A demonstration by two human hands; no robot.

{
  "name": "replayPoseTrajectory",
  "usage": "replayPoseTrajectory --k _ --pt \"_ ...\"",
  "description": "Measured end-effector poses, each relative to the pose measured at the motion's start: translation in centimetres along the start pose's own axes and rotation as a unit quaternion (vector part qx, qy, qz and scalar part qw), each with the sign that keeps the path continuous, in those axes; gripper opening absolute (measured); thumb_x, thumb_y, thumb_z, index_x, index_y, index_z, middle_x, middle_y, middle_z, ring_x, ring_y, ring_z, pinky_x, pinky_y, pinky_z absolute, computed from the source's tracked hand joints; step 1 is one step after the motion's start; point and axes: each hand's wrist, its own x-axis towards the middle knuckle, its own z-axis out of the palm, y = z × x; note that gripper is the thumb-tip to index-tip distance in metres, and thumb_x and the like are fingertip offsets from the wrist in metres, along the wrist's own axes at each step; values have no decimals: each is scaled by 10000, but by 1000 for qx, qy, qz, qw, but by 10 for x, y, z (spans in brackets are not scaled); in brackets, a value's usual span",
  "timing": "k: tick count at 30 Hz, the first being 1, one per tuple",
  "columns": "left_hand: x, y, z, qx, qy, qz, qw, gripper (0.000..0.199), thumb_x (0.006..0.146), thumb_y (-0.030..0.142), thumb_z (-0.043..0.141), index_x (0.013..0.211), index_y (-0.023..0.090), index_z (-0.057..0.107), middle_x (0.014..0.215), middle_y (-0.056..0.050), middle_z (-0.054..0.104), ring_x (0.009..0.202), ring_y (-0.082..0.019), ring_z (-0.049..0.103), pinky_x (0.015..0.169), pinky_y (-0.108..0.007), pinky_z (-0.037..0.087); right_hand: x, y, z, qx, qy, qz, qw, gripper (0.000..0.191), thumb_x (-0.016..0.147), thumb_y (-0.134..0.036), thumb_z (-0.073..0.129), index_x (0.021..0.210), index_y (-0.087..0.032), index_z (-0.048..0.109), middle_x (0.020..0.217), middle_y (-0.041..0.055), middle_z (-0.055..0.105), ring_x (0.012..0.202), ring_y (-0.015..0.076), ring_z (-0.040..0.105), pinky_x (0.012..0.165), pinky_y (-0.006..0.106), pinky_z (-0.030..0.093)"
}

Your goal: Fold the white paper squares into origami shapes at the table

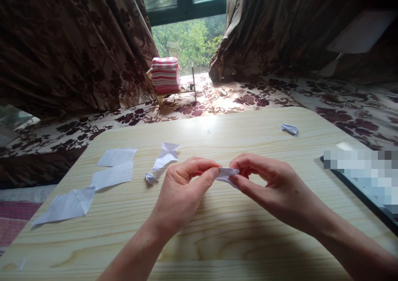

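A small piece of folded white paper [226, 173] is held above the table between both hands. My left hand [188, 185] pinches its left end between thumb and fingers. At its right end, the thumb and fingertips of my right hand [270, 185] are closed on it. Beyond my left hand lie a creased paper piece [166, 155] and a small folded paper [151, 179]. Another folded paper shape [289, 129] rests near the far right of the table. The fingers partly cover the held paper, so its full shape is hidden.
Flat paper sheets [113, 176] lie in a row on the left of the wooden table [124, 239]. A dark-edged flat object [360, 189], partly blurred out, is at the right edge. Behind the table, folded striped cloths [165, 75] are stacked on a small stand before the window.
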Motion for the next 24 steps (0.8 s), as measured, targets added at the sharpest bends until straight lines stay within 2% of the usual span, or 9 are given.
replayPoseTrajectory --k 3,5,8,10,12,14,18,21,24 --pt "-1 -5 -1 -53 -7 -35 998 98 806 247 681 810 171 743 774 -22 732 750 -145 646 702 -244 504 0 2 1 4 29 -12 1000 79 867 -229 593 819 -194 646 774 14 653 713 142 612 620 252 485" --pt "-2 -7 -2 -41 1 -7 999 96 815 241 674 860 176 729 815 -32 731 771 -156 653 717 -269 518 0 2 1 -6 40 -28 999 87 880 -226 583 827 -195 645 779 20 659 723 150 626 636 264 496" --pt "-4 -8 -1 51 43 142 988 113 806 144 671 907 186 700 919 -42 691 896 -167 639 828 -301 513 0 1 0 -40 61 -72 995 87 880 -169 578 818 -201 630 756 11 646 683 134 604 607 253 486" --pt "-6 -8 0 109 60 247 961 153 796 71 660 896 184 682 940 -42 656 923 -154 624 857 -291 502 0 1 0 -60 78 -105 990 104 874 -126 578 820 -206 618 753 3 633 658 118 580 589 240 475" --pt "-7 -7 1 151 57 312 936 175 793 24 639 876 175 668 919 -40 637 882 -139 622 816 -276 509 1 0 1 -71 90 -131 985 115 872 -103 581 835 -209 606 766 -2 628 652 108 570 587 229 473" --pt "-7 -6 1 172 60 334 925 199 791 14 637 914 169 649 926 -45 635 887 -143 623 818 -285 513 1 0 1 -86 99 -157 979 124 868 -86 583 854 -208 594 792 1 634 660 102 573 593 223 477" --pt "-7 -5 0 191 79 334 920 265 797 41 650 1021 177 610 967 -49 645 953 -162 617 896 -328 496 2 2 2 -131 113 -216 961 173 856 -47 567 914 -209 585 840 15 647 685 107 586 593 224 489" --pt "-6 -3 0 230 72 364 900 206 800 14 625 920 181 633 923 -40 640 887 -156 619 848 -330 500 2 2 3 -146 125 -233 953 194 855 -41 564 943 -213 584 852 25 652 699 117 597 590 235 501" --pt "-6 -1 -1 264 82 386 880 205 792 -1 617 863 189 642 898 -33 640 855 -156 615 887 -365 484 2 1 3 -147 130 -234 952 201 858 -36 553 944 -216 581 844 27 652 696 119 602 584 235 507"
